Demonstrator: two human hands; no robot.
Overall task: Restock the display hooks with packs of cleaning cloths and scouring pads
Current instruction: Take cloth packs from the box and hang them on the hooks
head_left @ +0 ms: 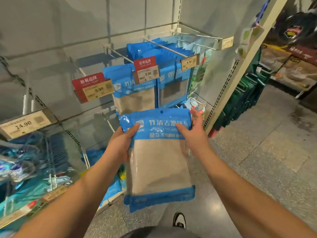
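Note:
I hold a pack of cleaning cloths (pixel 159 158), blue-edged with a grey cloth behind a clear window, upright in front of the display. My left hand (pixel 121 143) grips its upper left edge, thumb over the blue header. My right hand (pixel 193 130) grips the upper right edge. A hang hole shows at the pack's top. Above it hang more blue packs (pixel 135 93) on a hook (pixel 118 54) with a 9.99 tag. Another full hook (pixel 164 47) holds darker-windowed packs (pixel 173 88). The left hook (pixel 77 66) with a red 9.99 tag (pixel 93 89) carries no packs.
A bare wire hook (pixel 197 36) sticks out at the upper right. A 14.90 price tag (pixel 24 124) and blurred blue goods (pixel 20 162) sit at lower left. A cream shelf upright (pixel 240 66) ends the bay; green packs (pixel 243 98) hang beyond. My shoe (pixel 179 220) stands on the tiled floor.

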